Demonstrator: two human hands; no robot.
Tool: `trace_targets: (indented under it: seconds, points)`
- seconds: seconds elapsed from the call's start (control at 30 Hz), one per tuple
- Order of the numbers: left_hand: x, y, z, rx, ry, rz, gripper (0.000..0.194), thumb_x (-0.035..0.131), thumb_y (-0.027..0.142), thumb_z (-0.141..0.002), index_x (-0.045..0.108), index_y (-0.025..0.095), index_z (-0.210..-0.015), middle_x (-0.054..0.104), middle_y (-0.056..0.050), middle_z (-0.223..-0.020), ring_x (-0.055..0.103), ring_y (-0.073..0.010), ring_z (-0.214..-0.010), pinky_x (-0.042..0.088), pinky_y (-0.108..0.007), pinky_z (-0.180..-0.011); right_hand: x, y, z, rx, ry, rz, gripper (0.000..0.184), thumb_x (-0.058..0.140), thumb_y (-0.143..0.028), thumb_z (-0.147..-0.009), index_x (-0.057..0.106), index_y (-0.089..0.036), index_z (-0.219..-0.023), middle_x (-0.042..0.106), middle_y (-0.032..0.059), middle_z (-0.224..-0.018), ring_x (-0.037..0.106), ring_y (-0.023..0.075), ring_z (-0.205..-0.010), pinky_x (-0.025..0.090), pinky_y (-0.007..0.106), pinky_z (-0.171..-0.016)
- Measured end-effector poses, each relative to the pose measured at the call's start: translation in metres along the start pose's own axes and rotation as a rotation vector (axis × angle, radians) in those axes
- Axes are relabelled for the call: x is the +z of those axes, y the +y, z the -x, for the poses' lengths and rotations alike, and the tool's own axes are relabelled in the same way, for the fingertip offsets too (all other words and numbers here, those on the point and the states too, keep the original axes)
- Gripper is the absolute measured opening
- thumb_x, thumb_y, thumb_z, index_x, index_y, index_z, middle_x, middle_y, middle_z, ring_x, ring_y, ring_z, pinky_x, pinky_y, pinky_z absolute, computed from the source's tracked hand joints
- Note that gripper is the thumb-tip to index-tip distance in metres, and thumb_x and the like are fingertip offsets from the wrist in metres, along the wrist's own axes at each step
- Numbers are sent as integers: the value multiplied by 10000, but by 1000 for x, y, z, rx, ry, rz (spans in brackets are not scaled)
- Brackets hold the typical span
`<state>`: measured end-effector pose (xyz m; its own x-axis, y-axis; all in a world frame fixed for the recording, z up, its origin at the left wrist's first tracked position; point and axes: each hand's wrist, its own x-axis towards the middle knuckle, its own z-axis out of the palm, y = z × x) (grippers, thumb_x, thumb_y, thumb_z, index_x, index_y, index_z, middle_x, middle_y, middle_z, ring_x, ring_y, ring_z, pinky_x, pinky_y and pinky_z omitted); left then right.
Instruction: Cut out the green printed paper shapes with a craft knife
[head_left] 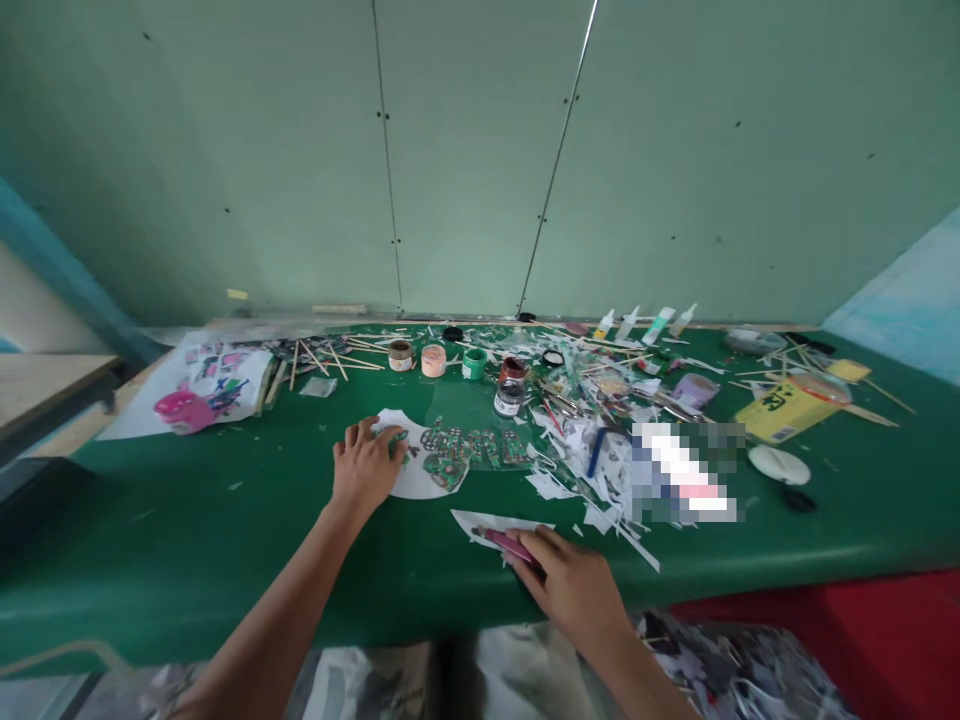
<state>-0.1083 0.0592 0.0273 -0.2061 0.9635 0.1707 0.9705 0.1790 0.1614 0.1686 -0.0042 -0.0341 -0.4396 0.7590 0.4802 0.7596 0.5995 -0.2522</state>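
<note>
My left hand (366, 462) rests on a rounded white paper cutout (421, 484), its fingers apart. By its thumb lies a small dark green piece (400, 436); whether the thumb touches it I cannot tell. Small green and brown patterned pieces (450, 445) lie on the paper's right part and on a clear sheet beside it. Nearer the table's front edge, my right hand (570, 580) is closed around a slim pink tool (507, 543) with a dark tip, its exact kind unclear. That tool lies over a white paper scrap (466, 521).
Several paint jars (474, 363) stand behind the work. Paper scraps (592, 450) and wooden sticks spread to the right, with small glue bottles (628, 323) at the back. Further right are a yellow container (784, 408) and a white oval object (780, 465). A pink object (184, 410) sits left.
</note>
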Motion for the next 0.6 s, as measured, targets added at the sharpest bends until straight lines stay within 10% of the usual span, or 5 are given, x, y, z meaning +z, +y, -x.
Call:
trace_targets:
  seconds: [0.4,0.6]
  points:
    - [7,20,-21,122,-5,138,372,574,339,-894,535,211,-1241,535,-92,-1309,537,-246,-1154,462,-492,-959,-29,1,-12,-68,-261,13,429,518,-223,-864,595,-276,-1283,707,45,-1011,661,139,-650,494,230,-541]
    - [-12,34,6,104,175,228,395,358,85,-868,582,230,-1159,542,-86,-1338,485,-276,-1211,402,-500,-984,-35,4,-24,-1,-302,-199,454,464,-221,-900,526,-312,-1340,727,31,-1007,688,168,-752,515,256,-594]
